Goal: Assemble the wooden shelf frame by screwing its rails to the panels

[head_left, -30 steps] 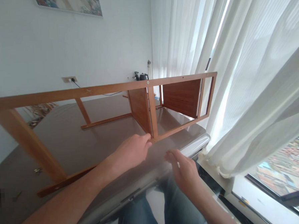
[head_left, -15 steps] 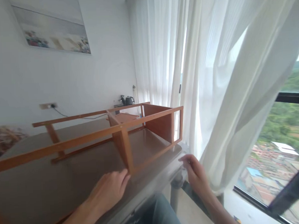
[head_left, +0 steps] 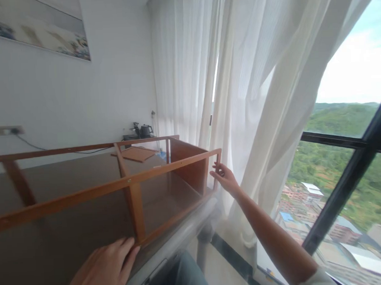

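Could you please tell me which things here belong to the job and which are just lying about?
In use: the wooden frame, with the left hand at its near corner and the right hand at its far upright.

Lying about: a flat wooden panel, a black kettle, white curtains.

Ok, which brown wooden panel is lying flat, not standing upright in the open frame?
The reddish-brown board lying flat on the dark tabletop, near the far end of the wooden frame. The other panel stands upright at the frame's window end.

Two hands, a left hand (head_left: 101,270) and a right hand (head_left: 224,179); one wooden frame (head_left: 136,213); one loose wooden board (head_left: 135,154); one kettle (head_left: 146,130); one wall picture (head_left: 34,31); one wall socket (head_left: 4,131).
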The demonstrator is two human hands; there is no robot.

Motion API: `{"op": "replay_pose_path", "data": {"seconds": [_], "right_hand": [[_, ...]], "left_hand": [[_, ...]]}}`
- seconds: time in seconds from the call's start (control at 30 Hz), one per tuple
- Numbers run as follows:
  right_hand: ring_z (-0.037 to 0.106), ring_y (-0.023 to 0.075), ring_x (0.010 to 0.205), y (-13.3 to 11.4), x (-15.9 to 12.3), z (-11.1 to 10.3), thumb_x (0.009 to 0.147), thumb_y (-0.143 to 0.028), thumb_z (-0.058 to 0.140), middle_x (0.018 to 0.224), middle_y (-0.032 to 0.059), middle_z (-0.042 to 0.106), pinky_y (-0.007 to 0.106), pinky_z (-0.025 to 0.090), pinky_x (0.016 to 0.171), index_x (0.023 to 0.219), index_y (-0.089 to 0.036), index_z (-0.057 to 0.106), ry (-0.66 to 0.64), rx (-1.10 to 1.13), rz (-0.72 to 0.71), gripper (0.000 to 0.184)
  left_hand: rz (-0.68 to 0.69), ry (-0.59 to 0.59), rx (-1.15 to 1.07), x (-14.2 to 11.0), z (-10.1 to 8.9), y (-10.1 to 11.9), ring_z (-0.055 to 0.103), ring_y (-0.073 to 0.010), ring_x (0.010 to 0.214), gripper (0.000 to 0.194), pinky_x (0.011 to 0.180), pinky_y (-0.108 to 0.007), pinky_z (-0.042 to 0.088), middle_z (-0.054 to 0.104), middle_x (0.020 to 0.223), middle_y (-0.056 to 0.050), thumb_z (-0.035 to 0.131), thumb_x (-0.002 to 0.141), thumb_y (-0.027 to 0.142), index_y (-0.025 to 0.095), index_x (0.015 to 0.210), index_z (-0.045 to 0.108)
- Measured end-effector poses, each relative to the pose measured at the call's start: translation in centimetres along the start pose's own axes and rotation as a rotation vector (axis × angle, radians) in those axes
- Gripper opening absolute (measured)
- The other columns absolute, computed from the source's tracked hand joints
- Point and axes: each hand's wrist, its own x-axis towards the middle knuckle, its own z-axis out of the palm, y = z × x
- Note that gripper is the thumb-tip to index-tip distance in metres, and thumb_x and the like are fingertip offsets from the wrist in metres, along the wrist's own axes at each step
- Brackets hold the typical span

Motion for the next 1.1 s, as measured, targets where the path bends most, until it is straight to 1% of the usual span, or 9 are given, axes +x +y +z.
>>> {"op": "replay_pose_path", "data": {"seconds": [0.13,0.33,0.43,0.53,0.67,0.73,0.87,0.97,1.1], "right_hand": [[0.066,0.0263,0.099,0.0,-2.6,0.2,0.086,-0.053,0.053,0.135,0.0164,0.069,0.041,0.052,0.086,0.133,-0.014,0.066,0.108,0.060,0.031,0.062],[0.065,0.0308,0.105,-1.0,-9.3,1.6,0.093,-0.054,0.047,0.130,0.0118,0.072,0.046,0.049,0.091,0.126,-0.022,0.071,0.170,0.076,0.113,0.052],[0.067,0.0288,0.098,-2.1,-12.1,3.2,0.094,-0.059,0.056,0.116,0.0110,0.077,0.045,0.051,0.091,0.120,-0.025,0.070,0.051,0.116,0.103,0.045],[0.066,0.0222,0.070,-3.3,-14.3,5.3,0.096,-0.059,0.057,0.100,0.0104,0.080,0.036,0.054,0.064,0.131,-0.026,0.056,-0.107,0.342,0.086,0.048],[0.050,0.0133,0.040,-4.9,-15.8,7.4,0.096,-0.062,0.057,0.085,0.0080,0.078,0.027,0.037,0.037,0.115,-0.023,0.056,-0.326,0.417,0.159,0.043],[0.048,0.0123,0.038,-6.2,-15.9,7.9,0.097,-0.064,0.054,0.077,0.0055,0.076,0.026,0.034,0.037,0.109,-0.021,0.058,-0.347,0.358,0.126,0.045],[0.062,0.0182,0.060,-9.3,-15.7,8.2,0.102,-0.058,0.045,0.067,-0.0003,0.069,0.028,0.047,0.057,0.115,-0.021,0.060,-0.268,0.139,-0.045,0.041],[0.066,0.0199,0.067,-10.7,-15.8,8.6,0.106,-0.052,0.038,0.072,-0.0001,0.068,0.029,0.049,0.063,0.106,-0.024,0.058,-0.299,0.049,-0.086,0.034],[0.070,0.0214,0.078,-10.9,-16.2,9.1,0.108,-0.047,0.035,0.085,0.0030,0.073,0.030,0.051,0.072,0.098,-0.025,0.055,-0.422,0.036,-0.110,0.031]], "left_hand": [[0.008,-0.023,0.022,-0.6,-2.6,1.9,0.074,-0.0273,0.090,0.043,0.080,-0.037,0.051,0.075,0.096,-0.009,0.030,0.104,0.035,0.023,0.092,0.069],[0.030,0.039,0.061,-0.9,-2.3,2.0,0.072,-0.0281,0.089,0.043,0.079,-0.040,0.054,0.073,0.097,-0.010,0.031,0.105,0.034,0.021,0.092,0.069],[0.074,0.081,0.059,-0.8,-2.1,2.2,0.070,-0.0289,0.095,0.041,0.088,-0.043,0.054,0.072,0.098,-0.011,0.033,0.104,0.029,0.019,0.087,0.068],[0.059,0.097,0.036,-0.7,-1.9,2.2,0.068,-0.0287,0.097,0.040,0.089,-0.043,0.054,0.071,0.098,-0.012,0.034,0.104,0.029,0.019,0.086,0.068],[-0.011,0.100,-0.006,-0.4,-1.1,1.7,0.069,-0.0267,0.096,0.037,0.084,-0.039,0.053,0.070,0.100,-0.011,0.037,0.105,0.031,0.019,0.090,0.068],[-0.032,0.115,-0.030,-0.2,-0.5,1.4,0.069,-0.0259,0.096,0.035,0.085,-0.038,0.052,0.070,0.101,-0.011,0.039,0.105,0.032,0.019,0.091,0.068],[-0.074,0.174,-0.111,-0.2,-0.2,1.0,0.067,-0.0239,0.091,0.021,0.080,-0.035,0.049,0.069,0.099,-0.008,0.051,0.099,0.033,0.020,0.089,0.064],[-0.091,0.271,-0.255,-0.1,-2.0,0.6,0.064,-0.0210,0.081,0.017,0.073,-0.033,0.046,0.068,0.089,-0.004,0.058,0.095,0.036,0.021,0.088,0.060],[0.018,0.449,-0.622,1.1,-6.5,0.2,0.064,-0.0185,0.079,0.028,0.071,-0.030,0.048,0.068,0.086,-0.002,0.058,0.095,0.048,0.021,0.101,0.060]]}}
